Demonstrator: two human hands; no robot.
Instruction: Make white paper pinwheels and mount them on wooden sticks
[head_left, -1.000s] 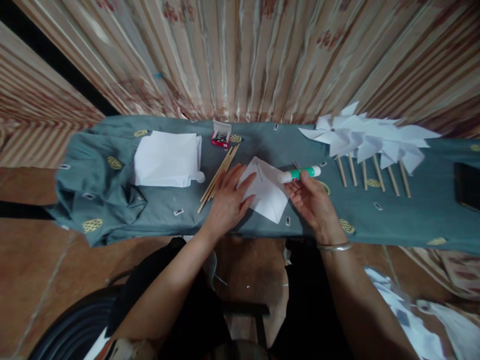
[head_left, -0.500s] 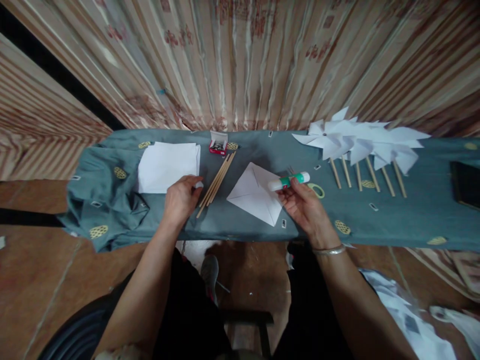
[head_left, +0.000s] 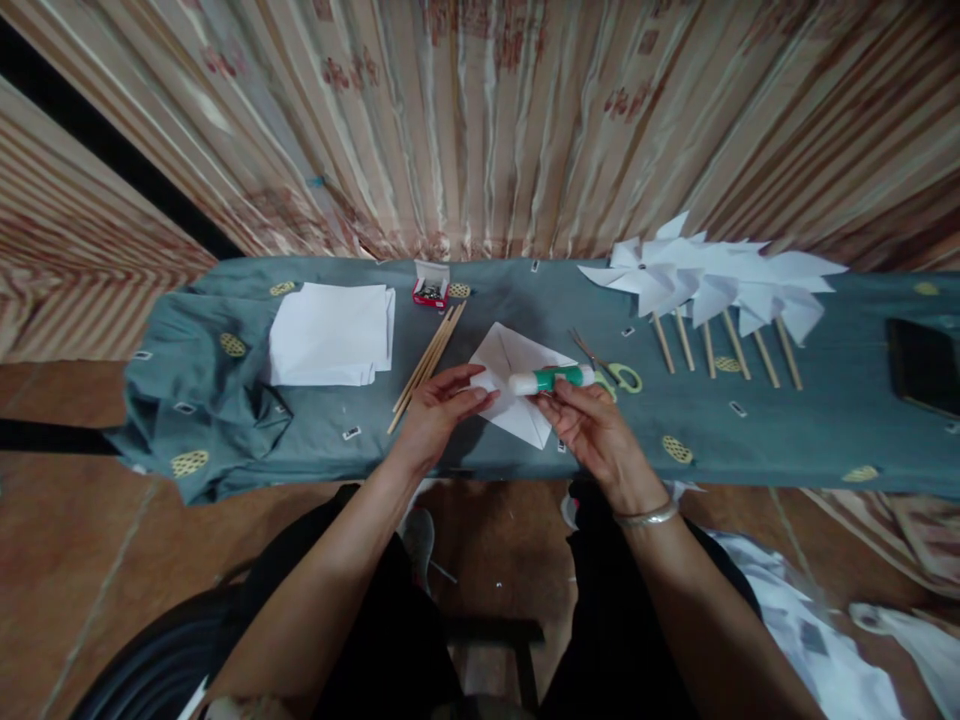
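Observation:
My right hand (head_left: 592, 425) grips a green and white glue stick (head_left: 551, 379), held level over a white folded paper square (head_left: 517, 355) on the grey-green cloth (head_left: 315, 420). My left hand (head_left: 442, 408) pinches a small white cap (head_left: 485, 382) right at the stick's left end. Both hands hover above the near edge of the square. A bundle of wooden sticks (head_left: 427, 365) lies just left of my left hand.
A stack of white paper (head_left: 330, 332) lies at the left, and a small red box (head_left: 429, 290) at the back. Scissors with yellow-green handles (head_left: 619, 375) sit right of the square. Several paper pinwheels on sticks (head_left: 712, 280) lie at the right. A black phone (head_left: 919, 365) is at the far right.
My left hand left the paper square, reached left to the white cap beside the paper stack, and came back with it. My right hand brought the glue stick down and left.

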